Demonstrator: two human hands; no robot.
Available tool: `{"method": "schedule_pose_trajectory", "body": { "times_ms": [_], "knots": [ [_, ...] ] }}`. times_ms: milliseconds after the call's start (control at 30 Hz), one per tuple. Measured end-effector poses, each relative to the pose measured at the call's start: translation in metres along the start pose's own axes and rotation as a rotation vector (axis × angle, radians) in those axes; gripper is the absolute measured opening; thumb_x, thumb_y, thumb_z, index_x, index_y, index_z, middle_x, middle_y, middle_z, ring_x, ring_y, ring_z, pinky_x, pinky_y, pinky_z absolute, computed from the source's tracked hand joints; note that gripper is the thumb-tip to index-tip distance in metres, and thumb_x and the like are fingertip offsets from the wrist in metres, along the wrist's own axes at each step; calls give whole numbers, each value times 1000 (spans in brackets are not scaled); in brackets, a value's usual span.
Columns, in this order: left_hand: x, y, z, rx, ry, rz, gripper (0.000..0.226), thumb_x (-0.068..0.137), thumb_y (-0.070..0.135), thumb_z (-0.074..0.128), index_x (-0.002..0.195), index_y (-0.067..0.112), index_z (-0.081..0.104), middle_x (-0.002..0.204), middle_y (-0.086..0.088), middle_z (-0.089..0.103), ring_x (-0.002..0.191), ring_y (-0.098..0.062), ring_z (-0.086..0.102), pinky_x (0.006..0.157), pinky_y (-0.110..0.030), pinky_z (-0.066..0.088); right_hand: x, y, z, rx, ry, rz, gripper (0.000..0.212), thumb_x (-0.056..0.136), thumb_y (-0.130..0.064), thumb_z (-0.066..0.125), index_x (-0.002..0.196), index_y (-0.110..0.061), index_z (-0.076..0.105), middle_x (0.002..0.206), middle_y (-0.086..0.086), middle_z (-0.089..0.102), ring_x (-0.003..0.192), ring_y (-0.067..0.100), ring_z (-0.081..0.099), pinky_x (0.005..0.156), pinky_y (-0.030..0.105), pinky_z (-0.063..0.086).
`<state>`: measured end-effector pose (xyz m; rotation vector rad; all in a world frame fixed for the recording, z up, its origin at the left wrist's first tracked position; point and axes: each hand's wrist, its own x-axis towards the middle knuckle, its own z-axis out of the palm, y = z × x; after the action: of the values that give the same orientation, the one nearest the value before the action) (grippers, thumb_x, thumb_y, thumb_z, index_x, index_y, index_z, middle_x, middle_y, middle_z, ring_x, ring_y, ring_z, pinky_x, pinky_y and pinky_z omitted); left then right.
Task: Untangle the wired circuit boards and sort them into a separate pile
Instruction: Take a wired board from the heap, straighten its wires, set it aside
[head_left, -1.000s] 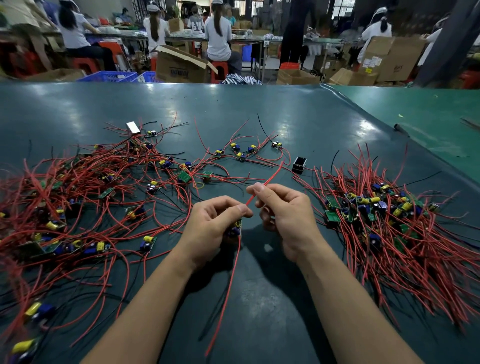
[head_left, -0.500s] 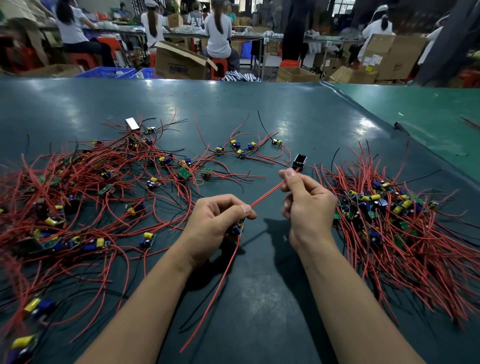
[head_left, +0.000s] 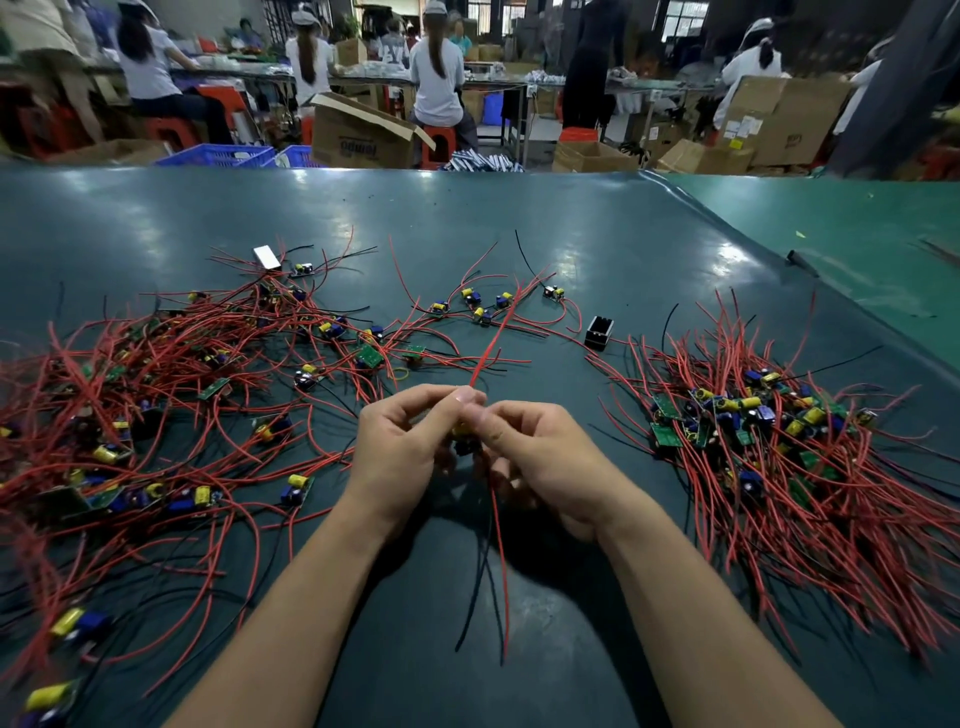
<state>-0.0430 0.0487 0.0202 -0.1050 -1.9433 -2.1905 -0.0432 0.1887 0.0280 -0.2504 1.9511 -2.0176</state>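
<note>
Over green matting (head_left: 519, 249), one board (head_left: 461, 436) is being pinched between left hand (head_left: 402, 452) and right hand (head_left: 540, 462), probably so its wires (head_left: 500, 561) are being freed.

A factory assembly floor: a long green-covered workbench (head_left: 519, 218) is strewn with small circuit boards (head_left: 748, 415) trailing red wires (head_left: 156, 364). Beyond it, workers in white caps and shirts (head_left: 439, 78) sit on red stools (head_left: 441, 143) at further benches (head_left: 498, 83). Open cardboard cartons (head_left: 358, 132) and blue plastic crates (head_left: 218, 155) stand on the floor between the rows, with more stacked boxes (head_left: 779, 119) at right.
</note>
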Motion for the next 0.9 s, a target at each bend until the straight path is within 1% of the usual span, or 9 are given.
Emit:
{"method": "schedule_pose_trajectory", "body": {
  "times_ms": [100,167,267,433,533,633,733,800,900],
  "knots": [
    [0,-1,0,-12,-23,-39,11,89,8,65,88,6,76,79,-6,74,70,-15,66,73,-35,52,-3,-4,-5,-7,13,-8,23,92,-30,64,72,-20,69,62,4,64,39,7,50,32,15,33],
    [2,-2,0,-48,-21,-50,14,92,12,62,95,10,76,75,0,70,57,-10,56,59,-27,48,-3,-8,-4,53,83,-39,22,94,-23,62,75,-13,68,62,7,66,40,8,53,34,16,37],
    [6,-3,-2,-124,50,-54,16,95,11,57,97,12,73,71,3,62,44,-7,38,41,-17,29,-2,-16,-6,210,265,-143,19,96,-17,59,80,-9,65,66,10,69,43,12,58,37,17,42],
    [12,-1,-11,-256,154,-95,28,99,24,49,91,11,72,64,2,59,44,-8,39,42,-19,27,-3,-26,-19,413,513,-366,11,103,-15,46,94,-11,49,76,13,74,51,19,66,39,21,47],
    [11,0,-10,-241,36,-158,40,95,43,50,94,9,71,69,-2,65,46,-11,45,43,-20,30,-4,-26,-21,388,550,-420,9,103,-16,48,97,-10,49,78,14,74,55,22,68,42,23,50],
    [5,-1,-5,-113,-142,-167,58,73,64,59,89,11,76,73,-6,69,49,-11,50,42,-19,34,-3,-22,-15,319,523,-415,9,103,-17,49,94,-13,50,78,11,74,56,21,68,43,24,50],
    [4,-1,-7,-188,-187,-153,72,59,79,68,86,13,78,69,-7,69,48,-12,52,44,-19,36,-2,-20,-15,262,529,-418,9,102,-17,50,94,-13,51,79,9,75,59,20,69,44,24,51],
    [4,-1,-8,-204,-160,-116,65,64,72,72,89,12,75,69,-7,69,46,-12,51,42,-18,37,-2,-19,-17,265,547,-425,6,101,-15,52,95,-13,53,78,8,75,62,20,70,47,25,52],
    [5,-3,-4,-161,-21,-104,32,88,41,63,81,11,73,66,-7,68,41,-10,49,40,-17,36,-1,-17,-17,260,515,-402,2,96,-10,59,98,-9,58,78,8,75,67,21,71,51,26,55]
  ]
}}
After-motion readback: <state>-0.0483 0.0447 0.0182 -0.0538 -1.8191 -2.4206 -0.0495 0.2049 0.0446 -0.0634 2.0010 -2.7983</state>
